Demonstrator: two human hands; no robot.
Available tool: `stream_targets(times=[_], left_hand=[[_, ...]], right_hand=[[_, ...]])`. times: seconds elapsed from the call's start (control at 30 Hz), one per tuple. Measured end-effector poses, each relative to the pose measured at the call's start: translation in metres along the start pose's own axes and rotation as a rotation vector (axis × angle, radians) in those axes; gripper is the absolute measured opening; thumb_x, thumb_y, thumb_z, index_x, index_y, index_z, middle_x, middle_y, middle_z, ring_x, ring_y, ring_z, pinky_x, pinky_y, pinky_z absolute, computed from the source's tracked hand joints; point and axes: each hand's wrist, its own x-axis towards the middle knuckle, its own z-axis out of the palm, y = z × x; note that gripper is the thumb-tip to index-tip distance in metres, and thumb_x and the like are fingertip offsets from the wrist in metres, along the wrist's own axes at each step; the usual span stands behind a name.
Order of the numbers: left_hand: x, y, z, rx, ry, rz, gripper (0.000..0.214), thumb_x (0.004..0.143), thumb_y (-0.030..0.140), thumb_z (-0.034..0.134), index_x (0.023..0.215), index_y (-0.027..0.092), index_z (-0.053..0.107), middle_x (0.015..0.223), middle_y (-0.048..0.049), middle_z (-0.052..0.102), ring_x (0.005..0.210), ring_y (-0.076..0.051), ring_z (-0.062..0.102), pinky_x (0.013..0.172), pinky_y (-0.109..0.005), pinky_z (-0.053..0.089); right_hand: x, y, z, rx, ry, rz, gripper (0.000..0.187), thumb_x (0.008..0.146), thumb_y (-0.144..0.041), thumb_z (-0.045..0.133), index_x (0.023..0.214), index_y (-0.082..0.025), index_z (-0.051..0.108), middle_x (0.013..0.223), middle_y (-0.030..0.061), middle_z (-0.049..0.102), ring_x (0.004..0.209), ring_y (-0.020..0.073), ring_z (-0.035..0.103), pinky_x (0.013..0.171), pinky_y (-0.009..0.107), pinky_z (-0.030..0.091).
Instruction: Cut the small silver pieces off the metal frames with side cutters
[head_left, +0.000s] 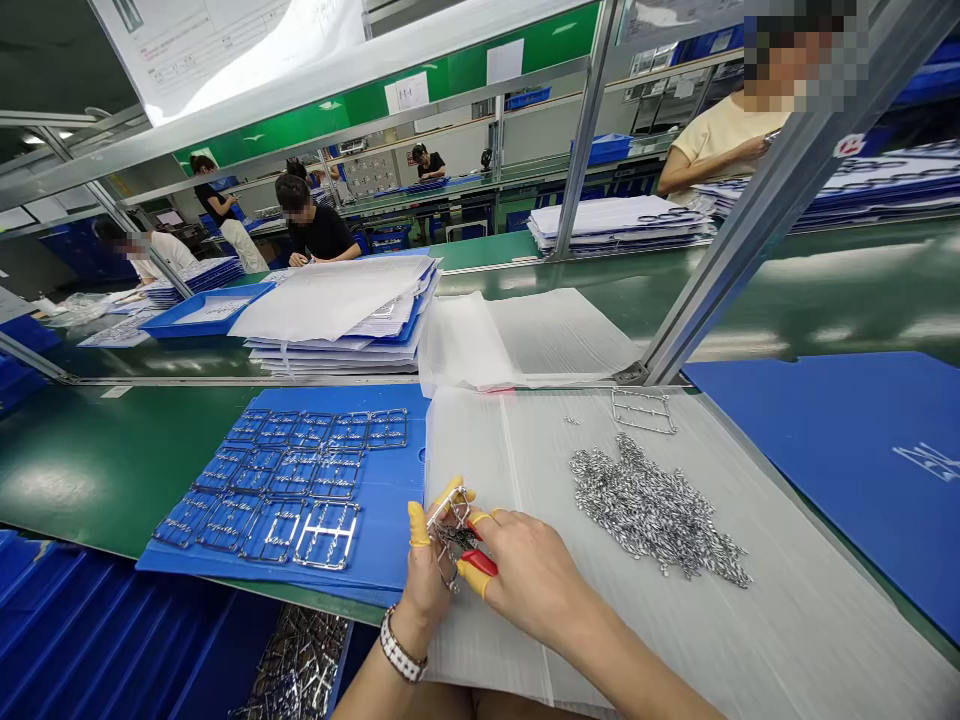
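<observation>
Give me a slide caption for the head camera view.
Left hand holding a metal wire frame, right hand gripping red-handled pliers, beside a heap of small metal pieces.

Shiny metal frame (444,506) and red-handled pliers (475,558), up close
From where I'm standing, the frame's silver and held up at a tilt, pliers nosed in among its bars, can't tell if they're biting any.

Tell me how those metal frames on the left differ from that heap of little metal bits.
The metal frames lie spread in rows; the heap is a jumbled mound. Each frame is larger and rectangular; each bit in the heap is tiny. The frames rest on a blue sheet, the heap on a white sheet. Both look shiny and silvery.
</observation>
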Motion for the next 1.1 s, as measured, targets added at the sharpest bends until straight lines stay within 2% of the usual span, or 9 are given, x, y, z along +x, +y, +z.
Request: stream_targets(times=[0.43, 0.6, 0.8, 0.97, 1.1], left_hand=[[0.003, -0.005, -0.002, -0.004, -0.001, 0.024, 0.065, 0.081, 0.067, 0.037, 0.117, 0.019, 0.061, 0.112, -0.0117, 0.065, 0.106, -0.028, 0.057, 0.101, -0.043, 0.034], [0.003, -0.007, -0.004, 0.038, -0.020, 0.044, 0.064, 0.083, 0.065, 0.033, 0.120, 0.020, 0.059, 0.112, -0.0109, 0.065, 0.103, -0.026, 0.057, 0.099, -0.043, 0.036], [0.003, -0.009, -0.005, 0.092, -0.015, 0.066, 0.066, 0.082, 0.067, 0.033, 0.121, 0.020, 0.059, 0.113, -0.0113, 0.064, 0.104, -0.027, 0.057, 0.098, -0.042, 0.037], [0.000, -0.001, 0.003, -0.008, 0.002, -0.050, 0.069, 0.080, 0.070, 0.034, 0.117, 0.019, 0.062, 0.113, -0.0122, 0.065, 0.105, -0.028, 0.058, 0.098, -0.041, 0.037], [-0.002, 0.003, 0.007, -0.067, -0.013, -0.114, 0.071, 0.081, 0.070, 0.030, 0.113, 0.017, 0.065, 0.115, -0.0126, 0.064, 0.112, -0.028, 0.054, 0.100, -0.041, 0.036]], right_hand=[[0.002, 0.001, -0.003, -0.029, -0.017, -0.010, 0.021, 0.078, -0.031, 0.050, 0.090, -0.019, 0.061, 0.088, 0.0082, 0.067, 0.079, 0.0214, 0.062, 0.063, 0.027, 0.040], [0.001, 0.002, -0.003, -0.035, -0.002, -0.024, 0.019, 0.078, -0.029, 0.049, 0.089, -0.020, 0.061, 0.086, 0.0079, 0.068, 0.076, 0.0227, 0.064, 0.061, 0.029, 0.040], [-0.001, 0.001, -0.002, -0.068, 0.011, -0.034, 0.018, 0.079, -0.027, 0.049, 0.090, -0.018, 0.062, 0.084, 0.0093, 0.068, 0.078, 0.0241, 0.065, 0.065, 0.030, 0.042], [-0.004, 0.008, -0.002, -0.115, 0.028, 0.003, 0.022, 0.080, -0.028, 0.049, 0.096, -0.017, 0.061, 0.087, 0.0102, 0.068, 0.082, 0.0258, 0.064, 0.068, 0.033, 0.043], [-0.002, 0.020, -0.001, -0.161, 0.089, 0.053, 0.021, 0.082, -0.032, 0.048, 0.091, -0.018, 0.062, 0.087, 0.0096, 0.067, 0.084, 0.0256, 0.062, 0.070, 0.034, 0.042]])
